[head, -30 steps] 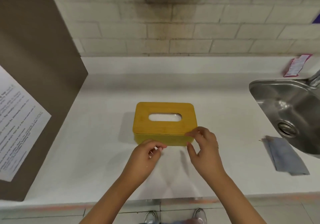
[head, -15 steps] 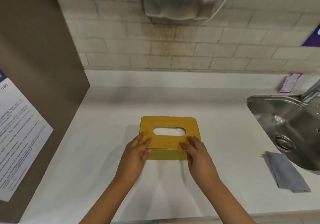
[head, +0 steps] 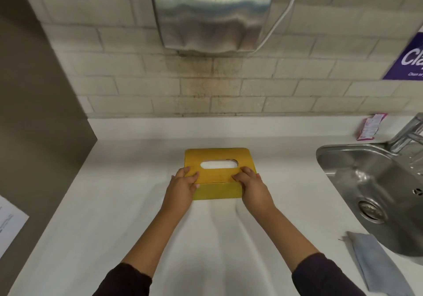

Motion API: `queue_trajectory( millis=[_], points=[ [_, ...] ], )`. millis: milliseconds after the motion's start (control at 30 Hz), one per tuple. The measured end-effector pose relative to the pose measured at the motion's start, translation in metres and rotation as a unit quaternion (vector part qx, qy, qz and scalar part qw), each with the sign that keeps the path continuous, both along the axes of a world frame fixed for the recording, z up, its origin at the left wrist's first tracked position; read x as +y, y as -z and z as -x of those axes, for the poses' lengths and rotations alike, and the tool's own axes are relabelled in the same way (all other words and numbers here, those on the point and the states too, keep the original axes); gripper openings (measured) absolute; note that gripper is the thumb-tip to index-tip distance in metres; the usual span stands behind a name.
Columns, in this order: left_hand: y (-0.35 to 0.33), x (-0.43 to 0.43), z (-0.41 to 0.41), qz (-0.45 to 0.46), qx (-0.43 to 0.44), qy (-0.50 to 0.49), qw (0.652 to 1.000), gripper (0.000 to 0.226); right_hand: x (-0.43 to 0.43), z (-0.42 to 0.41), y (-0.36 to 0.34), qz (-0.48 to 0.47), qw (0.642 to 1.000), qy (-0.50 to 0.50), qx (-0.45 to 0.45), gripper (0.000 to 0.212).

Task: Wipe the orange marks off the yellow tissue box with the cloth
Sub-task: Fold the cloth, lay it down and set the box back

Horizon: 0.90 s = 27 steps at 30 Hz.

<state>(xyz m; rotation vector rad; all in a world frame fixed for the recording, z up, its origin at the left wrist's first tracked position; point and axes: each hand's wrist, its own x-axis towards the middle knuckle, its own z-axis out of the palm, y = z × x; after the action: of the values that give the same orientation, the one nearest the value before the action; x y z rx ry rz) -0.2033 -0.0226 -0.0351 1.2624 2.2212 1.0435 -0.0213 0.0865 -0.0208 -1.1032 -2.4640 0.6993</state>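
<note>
Both hands have shifted from the near edge of the box onto its lid since a second ago, and the view has tilted upward to take in more of the wall. The yellow tissue box [head: 217, 174] sits on the white countertop [head: 114, 204], roughly centred below the wall-mounted steel hand dryer [head: 211, 12]. Its lid carries an oval slot showing white tissue.

The left hand [head: 182, 189] grips the near left corner of the box: fingers curled over the lid top, thumb against the front face. The right hand [head: 253, 188] mirrors this at the near right corner, fingers bent over the lid edge. Each hand is closed on the box. Dark sleeves cover both forearms near the bottom of the view.

Orange marks cannot be made out on the visible faces of the box.

The grey cloth [head: 375, 263] lies folded on the countertop at the far right, well apart from the box and hands, just beside the rim of the steel sink [head: 338, 158]. A purple sign [head: 407, 59] hangs on the tiled wall above the sink.
</note>
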Motion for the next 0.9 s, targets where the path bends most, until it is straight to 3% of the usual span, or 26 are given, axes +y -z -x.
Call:
queue_trajectory(
  millis=[100, 200, 267, 400, 500, 700, 800, 900],
  points=[
    [0.001, 0.034, 0.009, 0.002, 0.004, 0.001, 1.0, 0.033, 0.037, 0.01, 0.001, -0.018, 1.0, -0.021, -0.001, 0.018],
    [-0.002, 0.062, 0.017, 0.01, 0.001, -0.004, 1.0, 0.033, 0.068, 0.019, -0.005, 0.071, 0.997, -0.012, 0.007, 0.016],
    [-0.002, 0.078, 0.022, 0.01, 0.0, -0.009, 1.0, 0.033, 0.087, 0.025, -0.008, 0.019, 0.999, -0.024, -0.03, 0.014],
    [-0.005, 0.106, 0.033, 0.031, 0.017, -0.009, 0.999, 0.031, 0.117, 0.037, -0.006, 0.023, 0.999, -0.021, -0.045, 0.049],
    [-0.007, 0.123, 0.045, 0.047, 0.009, -0.01, 0.999, 0.034, 0.128, 0.051, -0.013, 0.019, 0.995, -0.033, -0.095, 0.03],
    [-0.009, 0.136, 0.058, 0.079, 0.063, 0.011, 0.995, 0.035, 0.145, 0.059, -0.007, -0.076, 0.99, -0.052, -0.109, 0.034],
    [-0.012, 0.134, 0.059, 0.112, 0.094, 0.03, 0.989, 0.037, 0.141, 0.059, -0.008, -0.077, 0.986, -0.052, -0.136, 0.033],
    [-0.02, 0.134, 0.062, 0.157, 0.174, 0.067, 0.97, 0.041, 0.14, 0.06, -0.008, -0.111, 0.979, -0.058, -0.16, 0.044]
  ],
)
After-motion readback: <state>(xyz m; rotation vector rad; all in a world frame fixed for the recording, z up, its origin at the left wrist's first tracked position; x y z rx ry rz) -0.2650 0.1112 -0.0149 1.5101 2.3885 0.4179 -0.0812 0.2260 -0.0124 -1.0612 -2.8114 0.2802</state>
